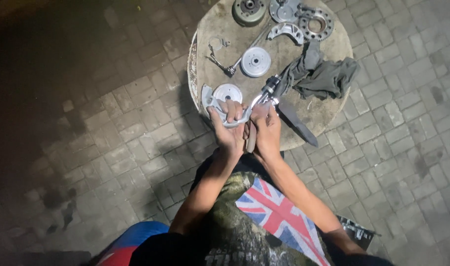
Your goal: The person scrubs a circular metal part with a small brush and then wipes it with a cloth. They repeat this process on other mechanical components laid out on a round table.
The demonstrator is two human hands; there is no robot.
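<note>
While the left hand [228,129] curls its fingers around a curved silver brake shoe [224,114] at the near edge of the round table [210,29], the right hand [266,129] closes on what looks like a shiny tool [265,94]. Just beyond lie a silver disc [255,61] and, to the right, a grey rag [323,74].

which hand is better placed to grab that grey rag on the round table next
Right. The right hand sits nearer the grey rag; the left hand grips the curved metal shoe on the far side.
</note>
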